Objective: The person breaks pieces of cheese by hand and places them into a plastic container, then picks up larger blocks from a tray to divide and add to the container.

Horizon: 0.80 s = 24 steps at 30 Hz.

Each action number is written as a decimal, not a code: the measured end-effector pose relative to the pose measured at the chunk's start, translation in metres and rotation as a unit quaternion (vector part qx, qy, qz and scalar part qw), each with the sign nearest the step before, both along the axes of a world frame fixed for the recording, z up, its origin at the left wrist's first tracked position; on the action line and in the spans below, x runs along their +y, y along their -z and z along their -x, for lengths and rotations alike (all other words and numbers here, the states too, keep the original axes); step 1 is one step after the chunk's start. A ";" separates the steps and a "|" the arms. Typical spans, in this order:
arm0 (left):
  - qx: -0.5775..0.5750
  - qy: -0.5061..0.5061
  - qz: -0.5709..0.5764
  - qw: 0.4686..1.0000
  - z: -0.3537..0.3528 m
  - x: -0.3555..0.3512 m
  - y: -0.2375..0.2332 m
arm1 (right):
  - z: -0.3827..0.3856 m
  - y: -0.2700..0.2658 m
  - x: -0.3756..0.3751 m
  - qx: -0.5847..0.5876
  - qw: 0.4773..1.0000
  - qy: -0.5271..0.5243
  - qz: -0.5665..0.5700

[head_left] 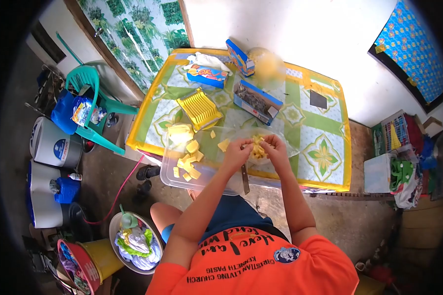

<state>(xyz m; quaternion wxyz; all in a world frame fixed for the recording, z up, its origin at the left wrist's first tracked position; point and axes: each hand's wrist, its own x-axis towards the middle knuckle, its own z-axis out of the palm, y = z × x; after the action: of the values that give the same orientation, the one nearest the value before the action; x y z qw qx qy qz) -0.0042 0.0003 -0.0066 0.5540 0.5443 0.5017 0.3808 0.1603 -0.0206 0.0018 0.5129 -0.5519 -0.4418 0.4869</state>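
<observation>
My left hand [238, 153] and my right hand [275, 149] meet over a clear bowl [289, 149] at the front of the table. Both are closed, fingertips pinched around a small yellow piece [255, 142]. More small yellow pieces [258, 153] lie in the bowl beneath them. Below my left hand a knife [245, 180] rests by the tray's right end. On the clear plastic tray [211, 183] to the left are several larger yellow chunks [188, 162] and a pale yellow block [180, 132], perhaps in wrapping. What the yellow stuff is, I cannot make out.
A yellow slotted rack [200, 109], an open blue box [257, 101] and more blue boxes [206, 76] stand on the patterned tablecloth [293, 114]. A green chair [86, 78] is at left. Laundry fills a basin [114, 223] on the floor. Crates [379, 172] sit at right.
</observation>
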 end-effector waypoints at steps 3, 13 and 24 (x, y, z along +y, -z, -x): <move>0.003 -0.021 -0.061 0.998 -0.003 0.002 0.004 | -0.005 0.009 0.002 -0.032 0.999 0.019 -0.022; -0.012 -0.035 -0.027 0.999 0.030 -0.016 0.008 | -0.014 0.021 0.013 -0.068 0.996 0.030 -0.055; -0.077 -0.206 0.046 0.974 0.131 -0.076 0.000 | 0.047 0.002 -0.018 -0.198 0.968 -0.130 -0.080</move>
<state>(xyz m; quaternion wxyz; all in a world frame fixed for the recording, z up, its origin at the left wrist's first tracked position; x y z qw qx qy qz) -0.1357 -0.0755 -0.0061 0.5256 0.3721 0.5756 0.5040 0.1138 -0.0386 -0.0003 0.3898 -0.5321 -0.6405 0.3933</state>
